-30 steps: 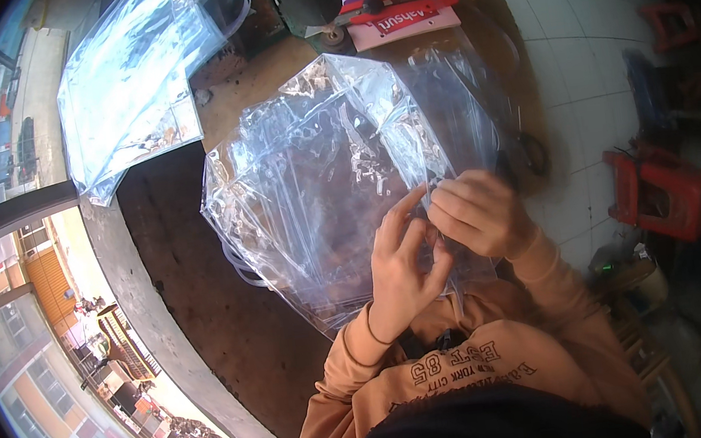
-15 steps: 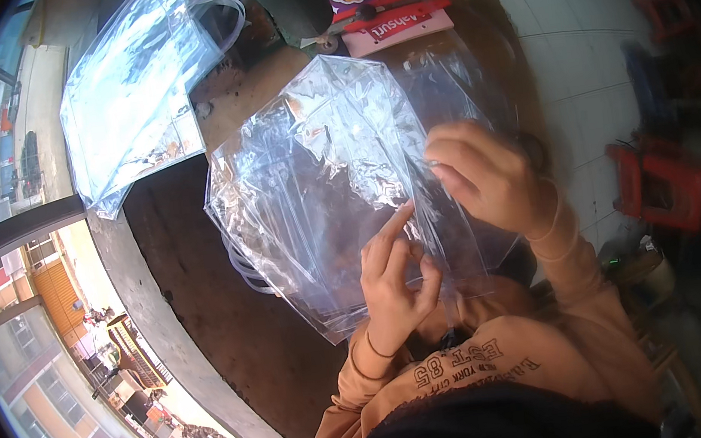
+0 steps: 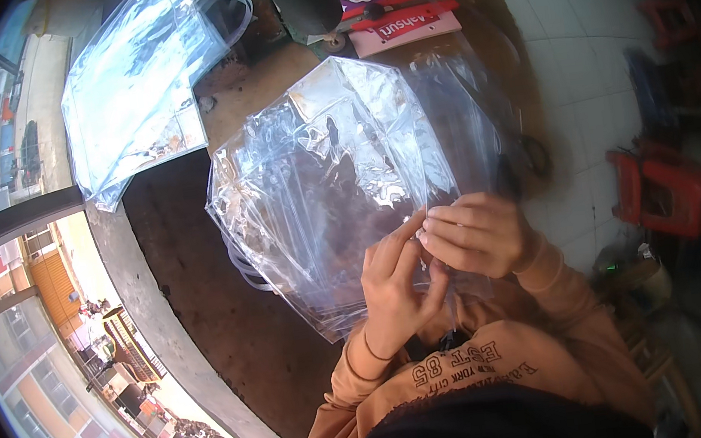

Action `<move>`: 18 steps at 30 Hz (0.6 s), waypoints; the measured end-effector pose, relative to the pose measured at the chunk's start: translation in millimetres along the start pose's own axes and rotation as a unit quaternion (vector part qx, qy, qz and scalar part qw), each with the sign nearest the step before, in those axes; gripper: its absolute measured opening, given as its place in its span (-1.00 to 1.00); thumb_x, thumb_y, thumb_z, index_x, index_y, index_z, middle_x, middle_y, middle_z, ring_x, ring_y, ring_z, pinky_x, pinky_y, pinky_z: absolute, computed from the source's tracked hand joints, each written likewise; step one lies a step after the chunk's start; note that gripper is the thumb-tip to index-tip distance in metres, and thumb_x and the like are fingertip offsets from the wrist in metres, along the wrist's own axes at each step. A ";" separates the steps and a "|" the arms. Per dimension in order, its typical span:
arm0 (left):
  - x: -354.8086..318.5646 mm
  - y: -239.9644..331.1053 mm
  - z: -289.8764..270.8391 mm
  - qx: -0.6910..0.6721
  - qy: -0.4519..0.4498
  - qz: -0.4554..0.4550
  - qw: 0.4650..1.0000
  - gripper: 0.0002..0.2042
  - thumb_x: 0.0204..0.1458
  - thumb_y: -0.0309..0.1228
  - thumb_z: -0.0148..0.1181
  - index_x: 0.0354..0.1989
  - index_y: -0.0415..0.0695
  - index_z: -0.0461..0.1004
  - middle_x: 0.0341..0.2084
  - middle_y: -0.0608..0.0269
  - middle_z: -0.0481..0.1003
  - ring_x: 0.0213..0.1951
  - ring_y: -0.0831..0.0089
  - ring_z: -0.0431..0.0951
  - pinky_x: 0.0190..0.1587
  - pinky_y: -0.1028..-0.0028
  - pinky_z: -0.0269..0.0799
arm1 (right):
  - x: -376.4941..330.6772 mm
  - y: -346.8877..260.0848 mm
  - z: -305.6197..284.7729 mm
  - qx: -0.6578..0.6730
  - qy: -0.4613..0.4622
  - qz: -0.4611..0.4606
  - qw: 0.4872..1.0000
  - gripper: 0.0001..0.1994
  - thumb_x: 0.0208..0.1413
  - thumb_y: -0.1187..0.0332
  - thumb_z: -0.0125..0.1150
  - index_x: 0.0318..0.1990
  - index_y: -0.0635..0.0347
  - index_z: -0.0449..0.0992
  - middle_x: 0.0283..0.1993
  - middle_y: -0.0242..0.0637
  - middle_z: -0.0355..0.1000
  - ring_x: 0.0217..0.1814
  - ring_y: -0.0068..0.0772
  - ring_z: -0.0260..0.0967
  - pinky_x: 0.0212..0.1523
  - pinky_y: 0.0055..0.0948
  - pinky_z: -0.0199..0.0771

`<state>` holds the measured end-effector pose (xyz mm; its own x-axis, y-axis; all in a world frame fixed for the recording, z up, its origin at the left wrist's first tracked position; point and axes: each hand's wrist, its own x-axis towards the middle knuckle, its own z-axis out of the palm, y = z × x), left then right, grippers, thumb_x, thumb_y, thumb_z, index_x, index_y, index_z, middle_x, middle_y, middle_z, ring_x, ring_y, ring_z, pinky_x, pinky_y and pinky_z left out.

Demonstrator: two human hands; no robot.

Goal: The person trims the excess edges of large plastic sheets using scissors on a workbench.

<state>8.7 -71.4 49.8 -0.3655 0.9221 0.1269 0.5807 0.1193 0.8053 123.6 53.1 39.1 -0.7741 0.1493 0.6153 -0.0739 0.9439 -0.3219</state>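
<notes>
Two stacks of clear plastic bags here, and the big one is what the hands are on. The main stack of clear bags (image 3: pixel 338 186) lies on the dark brown table (image 3: pixel 207 322), right in front of the person, fanned a bit so you can see many thin edges along its left side. Looks super light and floppy, crinkly, and pretty slick since it's shiny all over, so I'd guess single sheets slide off each other easily. Not fragile as such, but it'd crease or tear at a seam if yanked. Best place to grab seems to be the near edge or a corner, pinching just one layer.

That's about what's going on: the left hand (image 3: pixel 397 287) and right hand (image 3: pixel 478 235) meet at the near edge of the stack, fingertips touching, both pinched closed on the plastic there. Can't tell whether it's one bag or a few.

The second pile of clear bags (image 3: pixel 136 79) sits well apart at the far left of the table, draped over the edge, with clear loop handles (image 3: pixel 227 8) poking out at the top.

Next, a flat pink and red card package (image 3: pixel 401 18) with white lettering at the far edge, just beyond the main stack. Off to the right on the tiled floor, a red plastic stool (image 3: pixel 663 188).
</notes>
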 end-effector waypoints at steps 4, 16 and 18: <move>1.1 3.8 -0.4 0.012 0.002 0.013 1.000 -0.78 -0.31 -0.54 0.16 -0.38 -0.24 0.43 -0.13 0.10 0.45 -0.30 0.26 0.46 -0.22 0.42 0.31 | 0.5 -2.9 -0.8 -0.026 -0.020 -0.026 0.999 -0.81 -0.07 0.38 0.12 -0.25 0.15 0.46 -0.31 -0.37 0.42 -0.22 -0.44 0.40 -0.26 -0.51 0.42; -13.5 15.4 1.5 0.023 0.009 0.015 1.000 -0.89 -0.39 -0.61 0.09 -0.58 -0.25 0.37 -0.19 0.05 0.44 -0.40 0.24 0.42 -0.32 0.40 0.30 | 39.2 41.6 5.3 -0.042 0.071 0.115 0.990 -0.68 -0.15 0.66 0.05 -0.15 0.35 0.30 -0.28 -0.07 0.31 -0.25 -0.12 0.31 -0.22 -0.29 0.39; -13.0 16.0 1.2 0.014 0.014 0.012 1.000 -0.90 -0.39 -0.61 0.09 -0.59 -0.25 0.37 -0.19 0.04 0.44 -0.40 0.25 0.42 -0.33 0.39 0.31 | 48.8 66.2 8.8 -0.077 0.113 0.125 0.983 -0.65 -0.18 0.69 0.05 -0.14 0.33 0.29 -0.29 -0.08 0.31 -0.26 -0.12 0.29 -0.21 -0.28 0.37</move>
<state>23.6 -81.0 60.3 -0.3709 0.9143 0.1627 0.6104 0.1079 0.7847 75.4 120.2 41.5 -0.5957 0.4267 0.6805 0.2103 0.9005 -0.3805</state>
